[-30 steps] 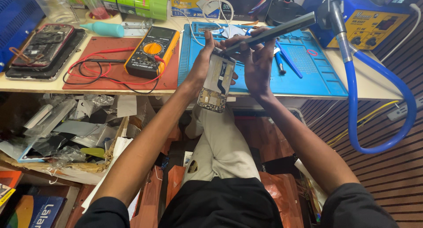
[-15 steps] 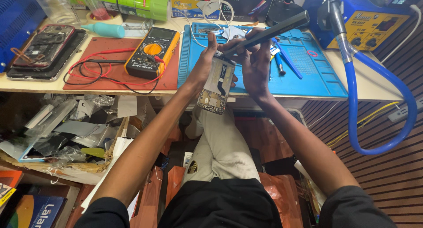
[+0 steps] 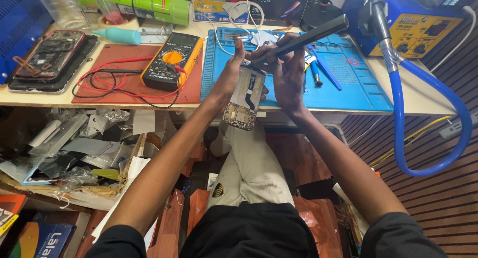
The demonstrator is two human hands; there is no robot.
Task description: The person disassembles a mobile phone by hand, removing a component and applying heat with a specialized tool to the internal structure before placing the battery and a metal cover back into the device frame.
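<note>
An opened phone with bare circuit boards point(image 3: 245, 97) is gripped upright by the left hand point(image 3: 230, 74) above the blue ribbed mat's point(image 3: 358, 83) near edge; a long dark matte screwdriver point(image 3: 303, 39) is clasped by the right hand point(image 3: 286, 71).

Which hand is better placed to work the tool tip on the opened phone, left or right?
Right, probably. The right hand already has the long black rod-shaped tool in its grip, tip at the top edge of the opened back-off smartphone. The left hand is busy steadying that phone.
</note>
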